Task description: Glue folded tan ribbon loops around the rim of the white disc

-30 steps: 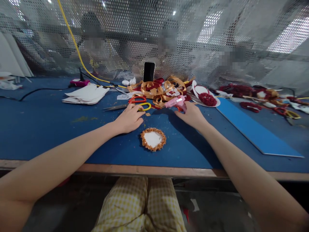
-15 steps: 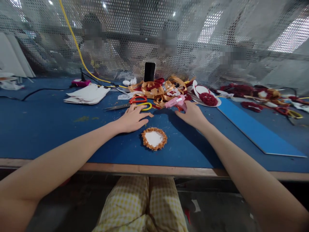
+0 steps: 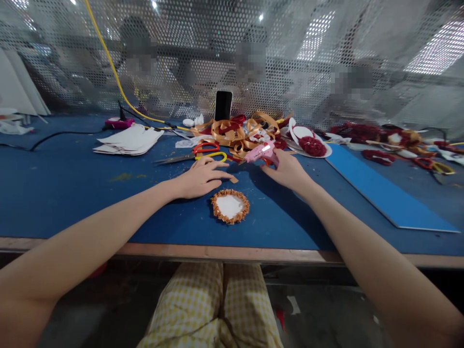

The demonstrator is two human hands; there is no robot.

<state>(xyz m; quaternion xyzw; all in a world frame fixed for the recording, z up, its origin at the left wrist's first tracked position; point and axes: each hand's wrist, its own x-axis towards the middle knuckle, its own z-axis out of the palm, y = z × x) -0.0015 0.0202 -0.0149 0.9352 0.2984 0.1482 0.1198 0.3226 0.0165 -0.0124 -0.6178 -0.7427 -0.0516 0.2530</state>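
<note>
My right hand [image 3: 289, 170] is wrapped round a pink glue gun [image 3: 261, 152], its nozzle pointing left. My left hand [image 3: 202, 179] lies on the blue table with fingers spread. Its index fingertip touches a small brown scrap [image 3: 234, 180]. Just beyond that hand are scissors [image 3: 216, 156] with red and yellow handles, blades to the left. A white disc [image 3: 229, 207] edged with ruffled orange-brown ribbon rests on the table between my hands, nearer the front edge. Behind the gun lies a tangle of gold and red ribbon [image 3: 228, 130].
A phone [image 3: 223, 105] stands against the perforated metal screen. White sheets [image 3: 128, 139] are stacked at the left, below a yellow cable [image 3: 108, 58]. On the right are white discs with a dark red rosette [image 3: 312, 146], a blue board [image 3: 387, 191] and more scissors [image 3: 431, 166].
The brown scrap under my left fingertip has shifted slightly right, and the index finger is stretched further. The pink glue gun has moved slightly left, its nozzle now more visible.
</note>
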